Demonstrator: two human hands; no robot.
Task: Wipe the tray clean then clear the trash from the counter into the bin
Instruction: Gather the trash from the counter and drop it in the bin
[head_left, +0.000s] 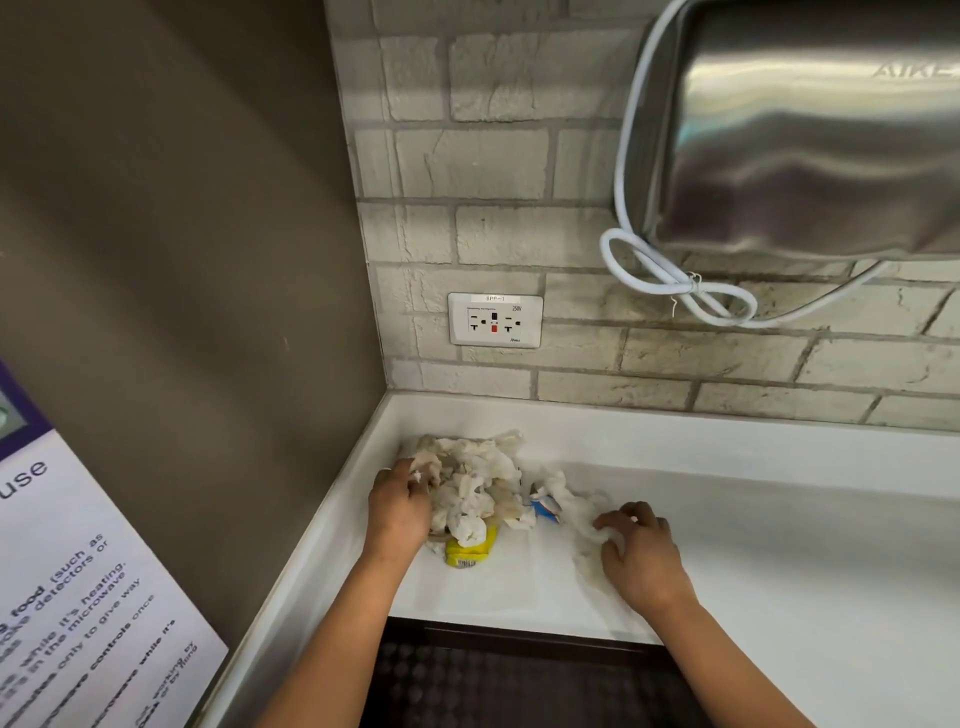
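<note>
A heap of crumpled white and stained tissues (475, 480) lies in the back left corner of the white counter (779, 551). A yellow wrapper (467, 552) pokes out under its front, and a blue and white wrapper (545, 506) lies to its right. My left hand (400, 506) grips the left side of the heap with curled fingers. My right hand (641, 553) holds a wad of white tissue (576, 506) at the heap's right end, fingers curled into it. No tray or bin is in view.
A brown wall panel (208, 260) with a printed notice (78, 571) bounds the counter on the left. A wall socket (495, 319) sits on the brick wall behind. A steel hand dryer (810, 130) with a looped white cable (675, 283) hangs above right. Dark floor mat (519, 680) lies below.
</note>
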